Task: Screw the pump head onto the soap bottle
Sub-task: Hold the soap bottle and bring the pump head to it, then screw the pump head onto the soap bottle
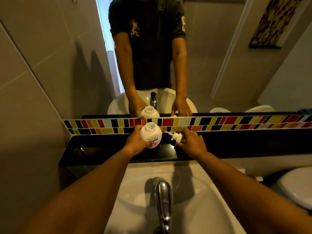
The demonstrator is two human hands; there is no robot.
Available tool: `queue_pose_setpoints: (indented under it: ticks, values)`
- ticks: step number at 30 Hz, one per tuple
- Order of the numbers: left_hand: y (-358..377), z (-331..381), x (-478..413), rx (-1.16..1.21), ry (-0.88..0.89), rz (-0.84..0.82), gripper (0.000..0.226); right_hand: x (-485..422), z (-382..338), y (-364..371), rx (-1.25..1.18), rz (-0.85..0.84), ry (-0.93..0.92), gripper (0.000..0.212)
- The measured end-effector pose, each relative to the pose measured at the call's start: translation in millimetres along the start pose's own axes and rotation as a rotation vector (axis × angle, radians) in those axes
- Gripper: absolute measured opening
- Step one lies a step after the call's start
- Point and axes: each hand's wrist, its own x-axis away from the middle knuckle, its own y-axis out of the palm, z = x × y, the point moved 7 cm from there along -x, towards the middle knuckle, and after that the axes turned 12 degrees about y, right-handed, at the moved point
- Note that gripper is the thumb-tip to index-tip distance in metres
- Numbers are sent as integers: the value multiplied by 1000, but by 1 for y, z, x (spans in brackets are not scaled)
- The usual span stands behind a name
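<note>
1. The bottle (150, 135) stands on the black ledge (104, 146) behind the sink (194, 191), close to the tiled strip (219, 123) under the mirror (211, 56). Its wide neck is open and uncapped.
2. The left hand (135, 141) wraps the bottle's left side, fingers curled firmly round the body, steadying it upright.
3. The pump (176, 137) lies tilted just right of the bottle, its tube pointing up-left toward the tiles.
4. The right hand (190, 142) closes over the pump, fingers bent round its collar; whether it is lifted clear of the ledge I cannot tell.
5. Step in hand, as I judge it: picking up the pump. Nothing is threaded yet.
6. Next move calls for turning the pump upright, feeding the tube down into the neck, seating the collar squarely, then twisting while the left hand holds the bottle fast.
</note>
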Motion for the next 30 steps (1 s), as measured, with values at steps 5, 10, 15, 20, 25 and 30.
queue_pose_setpoints:
  ticks: [5, 10, 15, 20, 25, 30]
  values:
    - [-3, 6, 2, -31, 24, -18, 79, 3, 4, -8, -151, -93, 77, 48]
    - [-21, 16, 4, -170, 43, -71, 83, 7, -3, -40, -300, -134, 47, 52]
    - [-44, 30, 12, -359, 54, -88, 84, 20, -25, -71, -254, -150, -83, 58]
    - [-53, 52, 27, -385, 114, -110, 81, 37, -47, -89, -140, -158, -202, 57]
    - [-50, 73, 38, -397, 205, -141, 78, 55, -73, -98, 2, -138, -310, 57]
    - [-48, 92, 46, -372, 260, -148, 72, 68, -95, -102, 27, -146, -385, 56]
